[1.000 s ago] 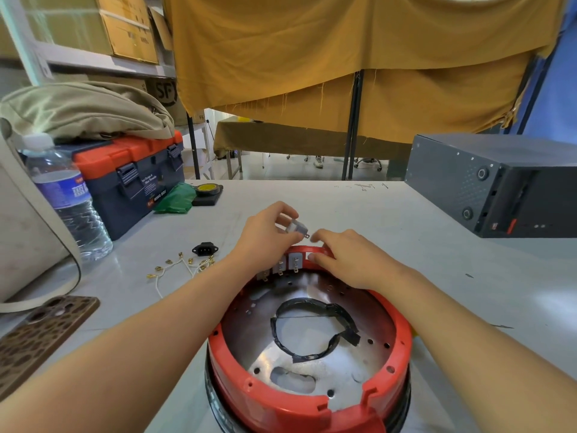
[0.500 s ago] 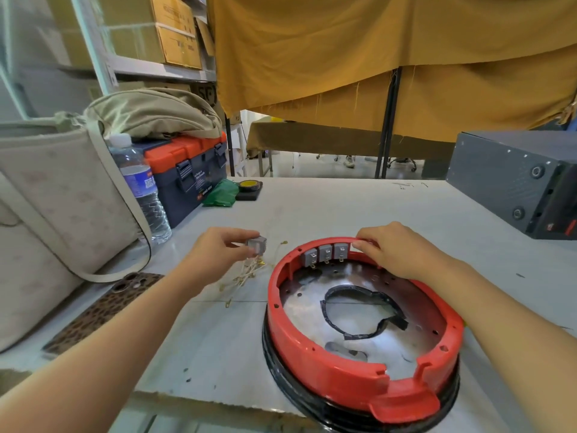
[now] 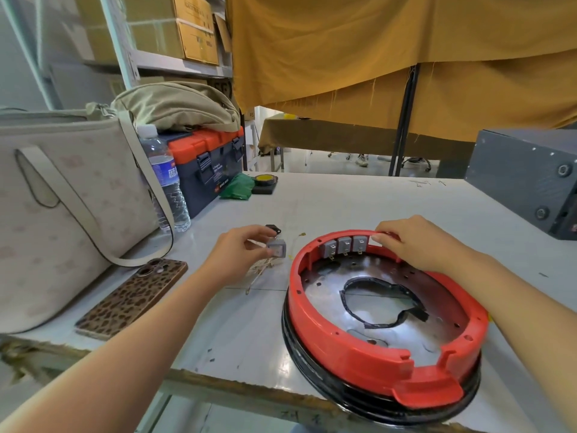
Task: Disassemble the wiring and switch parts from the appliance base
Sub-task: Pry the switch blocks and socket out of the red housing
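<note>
The left hand [image 3: 240, 254] has a pinch grip on a loose grey switch [image 3: 276, 247], held just above the pulled wires [image 3: 263, 270] on the bench [image 3: 343, 201]. Its face tilts toward me; no clear long axis. Best set it beside them. The right hand [image 3: 418, 245] curls on the red base [image 3: 359, 354] rim beside three remaining switches [image 3: 345, 245].

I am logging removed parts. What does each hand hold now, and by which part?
The left hand pinches a grey switch by its sides, over the table. The right hand grips the red base at its far rim.
</note>
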